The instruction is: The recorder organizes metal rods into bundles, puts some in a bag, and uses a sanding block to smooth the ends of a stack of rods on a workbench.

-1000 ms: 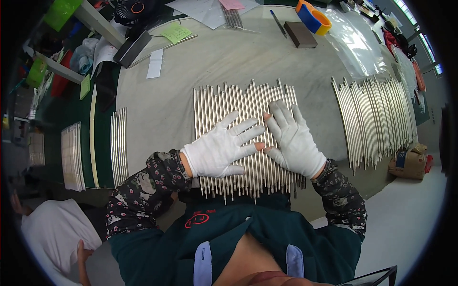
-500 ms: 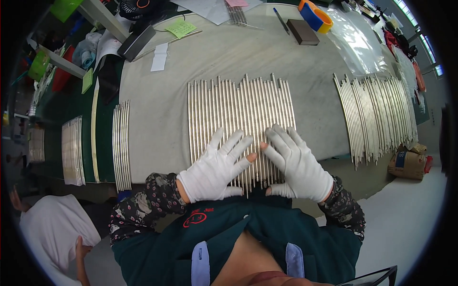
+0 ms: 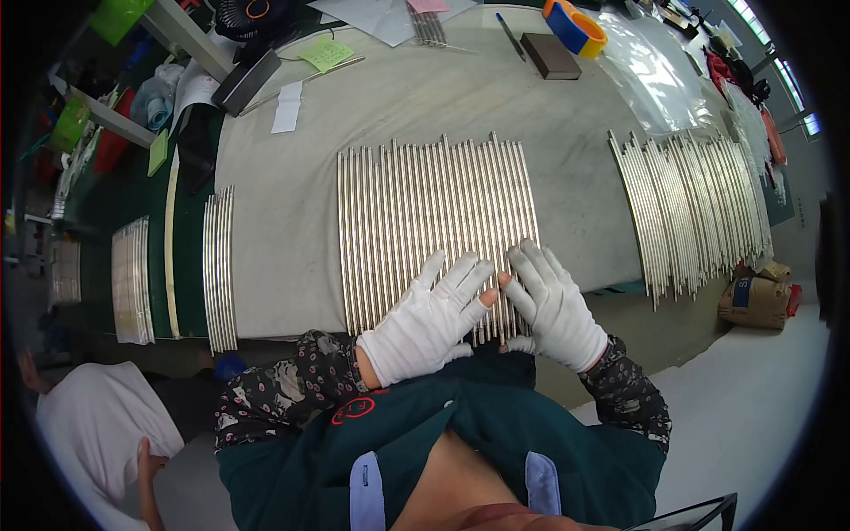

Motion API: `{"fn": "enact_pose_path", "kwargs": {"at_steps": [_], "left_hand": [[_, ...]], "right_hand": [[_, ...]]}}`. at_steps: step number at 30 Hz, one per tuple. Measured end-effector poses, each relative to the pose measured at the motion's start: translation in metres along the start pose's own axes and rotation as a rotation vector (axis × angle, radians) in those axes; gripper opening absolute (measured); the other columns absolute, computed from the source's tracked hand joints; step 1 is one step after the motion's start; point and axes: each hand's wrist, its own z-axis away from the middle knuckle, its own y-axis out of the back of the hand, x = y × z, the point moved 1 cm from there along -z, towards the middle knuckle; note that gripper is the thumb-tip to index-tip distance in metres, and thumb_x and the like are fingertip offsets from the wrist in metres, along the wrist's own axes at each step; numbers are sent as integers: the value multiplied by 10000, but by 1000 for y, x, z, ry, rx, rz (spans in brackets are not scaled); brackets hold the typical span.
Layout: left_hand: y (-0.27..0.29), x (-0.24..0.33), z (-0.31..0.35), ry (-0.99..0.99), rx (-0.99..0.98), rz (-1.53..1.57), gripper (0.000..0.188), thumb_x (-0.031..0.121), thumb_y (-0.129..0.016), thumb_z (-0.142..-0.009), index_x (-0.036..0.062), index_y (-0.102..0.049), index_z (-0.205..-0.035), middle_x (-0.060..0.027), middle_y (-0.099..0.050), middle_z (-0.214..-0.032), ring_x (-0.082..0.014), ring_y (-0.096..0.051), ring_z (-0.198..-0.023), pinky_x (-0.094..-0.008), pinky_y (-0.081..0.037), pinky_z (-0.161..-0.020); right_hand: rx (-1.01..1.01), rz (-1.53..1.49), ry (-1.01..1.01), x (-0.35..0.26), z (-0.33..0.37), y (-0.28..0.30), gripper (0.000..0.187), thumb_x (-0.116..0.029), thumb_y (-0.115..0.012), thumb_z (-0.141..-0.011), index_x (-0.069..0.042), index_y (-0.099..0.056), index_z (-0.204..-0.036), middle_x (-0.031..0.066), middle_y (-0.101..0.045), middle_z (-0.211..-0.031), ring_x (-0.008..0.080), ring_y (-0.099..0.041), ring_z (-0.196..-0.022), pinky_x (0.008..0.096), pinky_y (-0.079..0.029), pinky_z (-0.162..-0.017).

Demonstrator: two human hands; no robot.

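A row of slim silvery metal rods [image 3: 429, 195] lies side by side on the grey cloth-covered table in front of me. Their far ends are slightly uneven; a few stick out beyond the rest. My left hand [image 3: 425, 319], in a white glove with a bare thumb tip, rests flat over the near part of the rods, fingers spread. My right hand [image 3: 556, 308], gloved the same way, lies over the near right corner of the row, fingers stretched out. The thumbs point toward each other. Under the hands, many of the near rod ends are hidden.
More rods [image 3: 695, 212] lie to the right, and a narrow bundle [image 3: 220, 265] to the left. Beyond are a brown block [image 3: 550, 55], a blue and orange tape roll [image 3: 575, 28], a pen [image 3: 510, 35] and clear plastic sheets [image 3: 651, 75]. A person in white [image 3: 111, 425] is at lower left.
My left hand has slid right and toward me, and the right hand a little toward me. The near rod ends now sit more level, and several far ends too.
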Motion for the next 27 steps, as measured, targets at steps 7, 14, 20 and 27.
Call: {"fn": "enact_pose_path", "kwargs": {"at_steps": [7,14,20,27], "left_hand": [[0,-3,-2,-14,35,37,878,373,-752,-667,14,-355,-1362,-218,-363,-1388,-371,-327,-1317,-547,-230,-1078],[-4,-1,-8,16,74,31,924,382,-752,-662,-23,-325,-1373,-244,-356,-1389,-384,-328,-1315,-546,-229,-1079],[-1,-1,-8,37,17,-7,808,386,-723,-701,-18,-416,-1330,-228,-346,-1413,-352,-284,-1353,-509,-175,-1117],[1,-1,-8,10,87,28,826,375,-747,-669,-26,-406,-1305,-242,-355,-1397,-382,-330,-1316,-530,-236,-1083]], "right_hand": [[-10,-44,-46,-8,-3,7,925,-560,-714,-569,14,-443,-1241,229,-418,-1316,421,-369,-1272,530,-312,-1060],[97,3,-50,-5,0,-10,932,-589,-694,-589,38,-444,-1231,245,-415,-1310,437,-374,-1256,541,-309,-1051],[209,-16,-127,-5,4,-1,916,-578,-723,-568,31,-467,-1202,238,-404,-1319,443,-372,-1257,543,-329,-1030],[216,23,-98,-8,7,2,873,-487,-802,-491,9,-504,-1144,218,-408,-1316,424,-396,-1240,525,-355,-1016]]}}
